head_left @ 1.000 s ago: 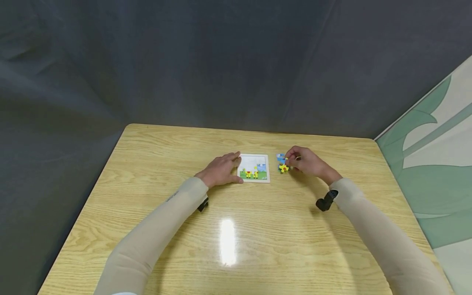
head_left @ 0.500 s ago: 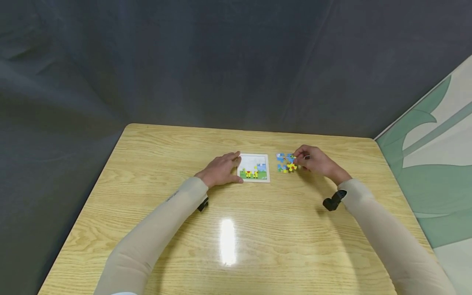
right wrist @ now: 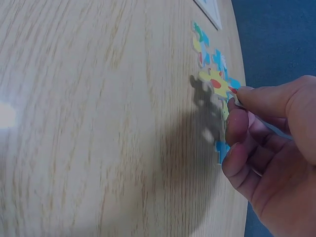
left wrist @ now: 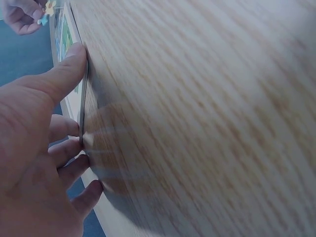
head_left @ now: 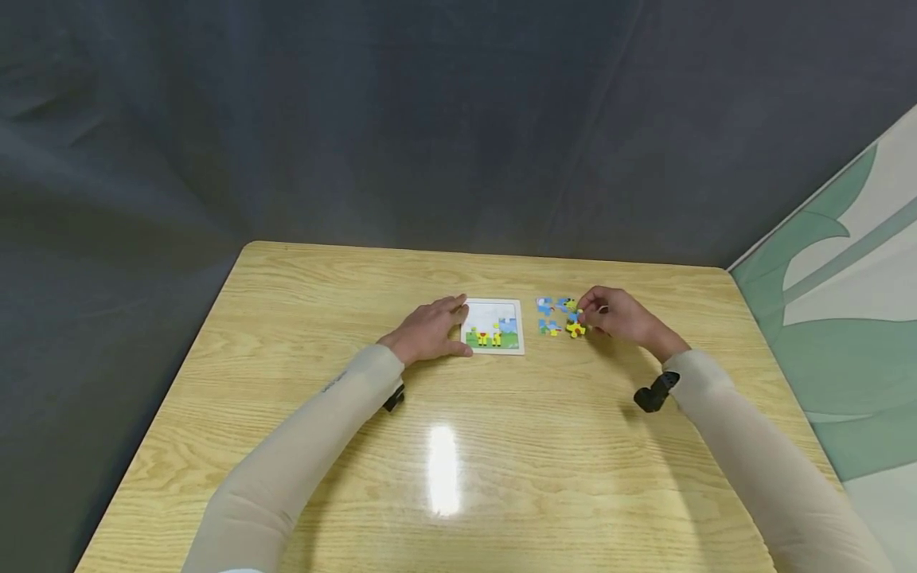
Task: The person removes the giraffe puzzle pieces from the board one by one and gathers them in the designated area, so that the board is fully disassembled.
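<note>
A white-framed jigsaw tray [head_left: 490, 311] lies on the table, its lower part filled with green, yellow and blue pieces and its upper part bare white. My left hand [head_left: 427, 328] rests at the tray's left side, thumb on the near edge and fingertips along the left edge. To the right of the tray, my right hand [head_left: 618, 315] pinches a yellow jigsaw piece [right wrist: 216, 81] with red and blue on it between thumb and fingers. The piece is held over the table, its shadow below it. Several loose pieces [head_left: 546, 305] lie between tray and right hand.
The wooden table [head_left: 344, 477] has a bright light reflection near its front. A dark curtain [head_left: 430, 119] hangs behind it, and a green and white patterned cloth [head_left: 824, 318] stands at the right.
My right hand has moved to the right with the yellow piece, first quickly and then slightly. The loose pieces now show more fully. The left hand and tray have stayed put.
</note>
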{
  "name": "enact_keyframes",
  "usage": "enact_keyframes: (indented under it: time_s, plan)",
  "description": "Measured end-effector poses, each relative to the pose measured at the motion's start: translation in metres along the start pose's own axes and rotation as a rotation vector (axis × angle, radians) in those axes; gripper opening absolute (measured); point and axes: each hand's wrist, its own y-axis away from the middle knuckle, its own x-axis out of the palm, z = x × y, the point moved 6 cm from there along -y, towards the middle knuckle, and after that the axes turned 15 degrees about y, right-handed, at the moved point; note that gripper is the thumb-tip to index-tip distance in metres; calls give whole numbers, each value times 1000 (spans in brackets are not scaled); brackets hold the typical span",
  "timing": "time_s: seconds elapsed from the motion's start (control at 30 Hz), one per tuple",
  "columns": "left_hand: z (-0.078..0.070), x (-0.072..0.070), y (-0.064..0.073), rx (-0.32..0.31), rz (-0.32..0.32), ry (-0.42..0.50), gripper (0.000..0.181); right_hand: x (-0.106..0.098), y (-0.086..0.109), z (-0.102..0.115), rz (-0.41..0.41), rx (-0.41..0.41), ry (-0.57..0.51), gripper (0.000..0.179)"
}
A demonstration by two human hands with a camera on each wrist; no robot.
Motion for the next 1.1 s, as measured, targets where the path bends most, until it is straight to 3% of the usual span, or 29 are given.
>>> enact_keyframes:
  time_s: [0.47,1.1]
  plan:
    - [2,-1,-2,-11,-6,-11,91,3,-5,-3,-43,1,181,13]
    - [1,1,-2,-13,-1,-10,90,9,-12,-1,-70,-2,211,17]
